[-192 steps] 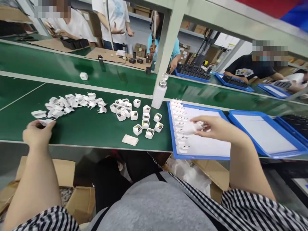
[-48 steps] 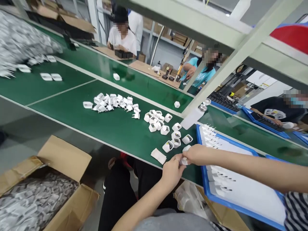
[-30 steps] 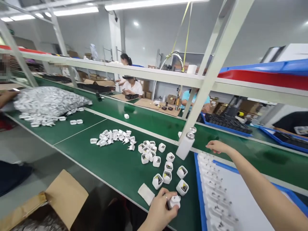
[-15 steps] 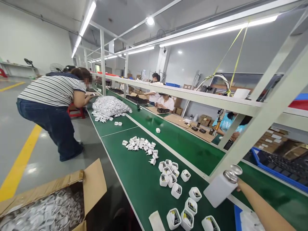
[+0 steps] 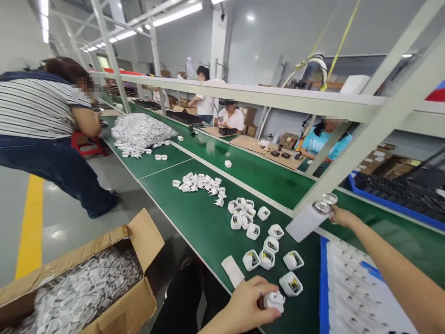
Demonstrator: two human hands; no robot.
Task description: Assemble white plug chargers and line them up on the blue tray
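My left hand (image 5: 252, 301), at the near edge of the green bench, grips a white plug charger (image 5: 274, 301) between thumb and fingers. My right hand (image 5: 340, 216) is closed at the neck of a white bottle (image 5: 308, 221) with a metal cap; the bottle hides part of the fingers. Several open white charger housings (image 5: 267, 259) with parts visible inside stand between the hands and farther up the bench. A folded white cloth (image 5: 232, 271) lies just beyond my left hand. Behind the housings is a loose pile of white plug pieces (image 5: 198, 182).
A blue-edged tray (image 5: 324, 287) with white pieces lies at right. A cardboard box (image 5: 114, 306) full of small pieces stands at lower left. A large bag (image 5: 141, 130) of white parts sits up the bench. A slanted frame post (image 5: 347, 157) rises at right. Co-workers are nearby.
My left hand has come into view with a plug charger in it. My right hand remains at the bottle. The view has tilted down, showing more of the tray.
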